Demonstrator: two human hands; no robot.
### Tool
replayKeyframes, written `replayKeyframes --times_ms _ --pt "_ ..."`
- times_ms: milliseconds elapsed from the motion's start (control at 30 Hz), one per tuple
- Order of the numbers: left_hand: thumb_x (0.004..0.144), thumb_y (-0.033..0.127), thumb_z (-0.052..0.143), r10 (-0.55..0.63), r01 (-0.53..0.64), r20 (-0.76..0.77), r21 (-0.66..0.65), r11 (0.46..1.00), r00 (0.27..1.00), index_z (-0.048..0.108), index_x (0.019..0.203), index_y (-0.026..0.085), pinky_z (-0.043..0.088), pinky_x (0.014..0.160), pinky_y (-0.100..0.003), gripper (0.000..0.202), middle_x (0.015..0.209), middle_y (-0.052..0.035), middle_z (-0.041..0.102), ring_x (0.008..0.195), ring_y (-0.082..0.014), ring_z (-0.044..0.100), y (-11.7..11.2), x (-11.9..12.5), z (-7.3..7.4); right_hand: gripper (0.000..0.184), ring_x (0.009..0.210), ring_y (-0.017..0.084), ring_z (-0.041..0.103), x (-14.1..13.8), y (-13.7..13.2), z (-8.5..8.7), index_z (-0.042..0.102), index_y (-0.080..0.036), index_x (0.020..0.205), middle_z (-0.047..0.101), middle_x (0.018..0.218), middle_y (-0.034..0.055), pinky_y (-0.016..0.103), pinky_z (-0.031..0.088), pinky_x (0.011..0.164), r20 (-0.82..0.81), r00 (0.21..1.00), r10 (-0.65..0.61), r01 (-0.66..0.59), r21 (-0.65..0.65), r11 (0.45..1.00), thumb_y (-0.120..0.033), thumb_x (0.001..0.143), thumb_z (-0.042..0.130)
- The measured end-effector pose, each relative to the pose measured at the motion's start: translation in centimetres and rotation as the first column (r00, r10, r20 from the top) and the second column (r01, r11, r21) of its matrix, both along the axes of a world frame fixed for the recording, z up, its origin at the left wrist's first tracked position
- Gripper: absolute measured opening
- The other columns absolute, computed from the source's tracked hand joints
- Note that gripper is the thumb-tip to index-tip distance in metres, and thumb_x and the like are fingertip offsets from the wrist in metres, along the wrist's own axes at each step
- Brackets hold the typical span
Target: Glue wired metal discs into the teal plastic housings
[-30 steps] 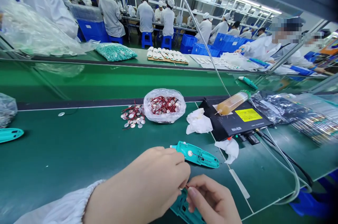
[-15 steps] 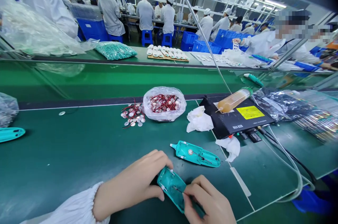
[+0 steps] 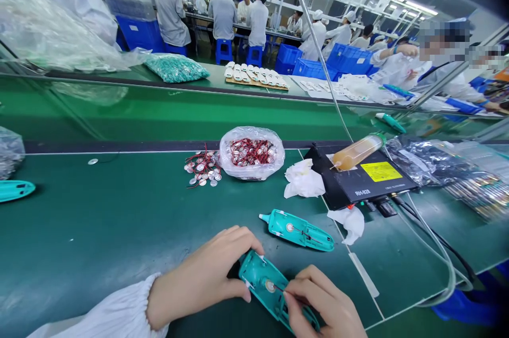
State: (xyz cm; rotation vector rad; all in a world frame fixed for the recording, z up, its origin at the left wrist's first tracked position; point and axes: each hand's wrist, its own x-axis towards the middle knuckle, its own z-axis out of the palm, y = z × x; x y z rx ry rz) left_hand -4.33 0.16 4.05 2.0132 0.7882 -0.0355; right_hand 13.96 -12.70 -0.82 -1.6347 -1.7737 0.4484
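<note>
My left hand (image 3: 217,266) grips the upper end of a teal plastic half-shell (image 3: 260,284) between thumb and fingers, above the green bench. Inside the shell shows a round metal disc (image 3: 270,286) with thin wires. Over the shell's lower part, my right hand (image 3: 318,301) pinches those wires between thumb and forefinger. Just beyond, a second teal half-shell (image 3: 300,230) lies open side up, with a similar disc and wire inside.
A plastic bag (image 3: 252,172) full of red-wired discs stands at the back, with loose wired discs (image 3: 202,168) beside it. Crumpled tissue (image 3: 304,179), a black box (image 3: 368,188) and an amber-filled syringe barrel (image 3: 358,152) are to the right. Another teal shell (image 3: 16,190) lies far left.
The held shell now shows more of its length and its disc is plainer to see. My right hand has shifted slightly right, still pinching the wires.
</note>
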Motion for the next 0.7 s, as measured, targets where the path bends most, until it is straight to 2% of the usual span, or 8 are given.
replayKeyframes --times_ms 133,233,700 --pt "0.066 0.015 0.078 0.006 -0.006 0.021 -0.001 1.000 1.000 0.056 0.098 0.024 0.039 0.082 -0.031 0.040 0.100 0.0020 0.056 0.096 -0.0208 0.051 0.00 -0.08 -0.16 0.023 0.054 0.014 0.054 -0.07 0.24 -0.05 0.059 -0.021 0.077 0.050 0.071 0.0032 0.022 0.043 0.046 0.167 0.986 -0.007 0.005 0.008 1.000 -0.023 0.091 0.042" --pt "0.067 0.015 0.076 0.005 -0.005 0.026 0.003 1.000 1.000 0.056 0.097 0.024 0.039 0.081 -0.030 0.037 0.098 0.0025 0.056 0.094 -0.0204 0.051 0.00 -0.09 -0.29 0.024 0.052 0.014 0.052 -0.31 0.37 -0.07 0.059 -0.020 0.076 0.047 0.071 0.0036 0.023 0.043 0.047 0.245 0.969 -0.011 0.000 0.046 0.999 -0.020 0.090 0.039" --pt "0.064 0.016 0.080 0.004 -0.004 0.016 0.002 1.000 1.000 0.056 0.097 0.024 0.039 0.081 -0.030 0.042 0.097 0.0032 0.056 0.093 -0.0198 0.050 0.08 -0.03 -0.52 0.022 0.053 0.013 0.053 -0.36 0.37 -0.30 0.058 -0.021 0.076 0.045 0.072 0.0025 0.023 0.044 0.050 0.252 0.968 -0.015 -0.002 0.068 0.998 -0.017 0.089 0.041"
